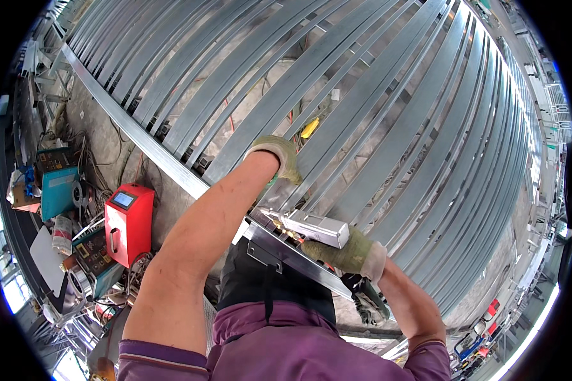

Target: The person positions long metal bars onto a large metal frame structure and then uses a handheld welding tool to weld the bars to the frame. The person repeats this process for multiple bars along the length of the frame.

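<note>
My left hand [281, 157], in a grey-green work glove, reaches down between the flat steel bars [260, 143]. Its fingers curl round something beside a small shiny metal piece [282, 193]; what they grip is mostly hidden. Closer to my body, my right hand [346, 253], gloved too, is closed on a silver box-shaped hand tool [318, 228]. The tool's narrow front end points left, over the near steel rail [299, 255] and towards the bar ends by my left hand. Part of my right hand's grip is hidden under the tool's body.
Several long bars fan out ahead across the frame, with gaps between them. A yellow object [309, 128] lies in one gap. To my left stand a red machine with a small screen [129, 223], teal boxes [58, 184] and tangled cables [90, 155]. Red and blue items [483, 336] lie far right.
</note>
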The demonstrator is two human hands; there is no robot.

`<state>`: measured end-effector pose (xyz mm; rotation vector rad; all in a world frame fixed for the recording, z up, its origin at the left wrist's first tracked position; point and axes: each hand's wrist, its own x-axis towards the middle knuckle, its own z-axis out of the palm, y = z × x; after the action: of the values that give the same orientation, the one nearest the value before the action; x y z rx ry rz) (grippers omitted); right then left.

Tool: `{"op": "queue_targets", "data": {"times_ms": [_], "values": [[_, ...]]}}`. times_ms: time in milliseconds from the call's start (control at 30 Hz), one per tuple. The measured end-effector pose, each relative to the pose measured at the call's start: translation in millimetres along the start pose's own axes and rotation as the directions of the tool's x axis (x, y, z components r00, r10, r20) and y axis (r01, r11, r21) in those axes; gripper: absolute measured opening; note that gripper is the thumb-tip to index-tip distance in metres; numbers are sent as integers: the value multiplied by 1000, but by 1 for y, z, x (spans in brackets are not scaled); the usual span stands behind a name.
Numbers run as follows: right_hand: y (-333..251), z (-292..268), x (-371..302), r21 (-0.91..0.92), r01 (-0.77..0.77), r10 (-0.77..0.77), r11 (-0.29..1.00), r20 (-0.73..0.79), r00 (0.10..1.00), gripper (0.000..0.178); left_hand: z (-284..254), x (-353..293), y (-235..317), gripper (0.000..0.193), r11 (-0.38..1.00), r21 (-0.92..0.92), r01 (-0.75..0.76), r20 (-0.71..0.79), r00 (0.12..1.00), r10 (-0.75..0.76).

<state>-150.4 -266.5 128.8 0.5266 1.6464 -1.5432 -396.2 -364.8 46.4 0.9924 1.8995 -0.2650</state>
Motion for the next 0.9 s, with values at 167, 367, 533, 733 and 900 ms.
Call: {"op": "queue_targets", "data": {"times_ms": [167, 367, 533, 733, 900], "values": [[36, 5, 20, -22, 242, -242, 970, -3, 970, 68, 1, 0, -2, 67, 1000, 1, -25, -23, 999, 25], [48, 7, 26, -48, 149, -149, 988, 4, 989, 68, -3, -3, 0, 65, 1000, -6, -19, -13, 1000, 19], [57, 11, 31, -79, 184, -185, 980, 2, 983, 66, -3, -2, 1, 66, 1000, -26, 2, 1, 1000, -2], [50, 9, 30, -106, 121, -119, 987, 30, 992, 66, 5, 6, -3, 68, 999, -29, 19, -11, 1000, -19], [38, 8, 23, -57, 138, -137, 989, 28, 990, 62, 1, 2, -1, 69, 1000, -20, 20, -9, 1000, -20]]}}
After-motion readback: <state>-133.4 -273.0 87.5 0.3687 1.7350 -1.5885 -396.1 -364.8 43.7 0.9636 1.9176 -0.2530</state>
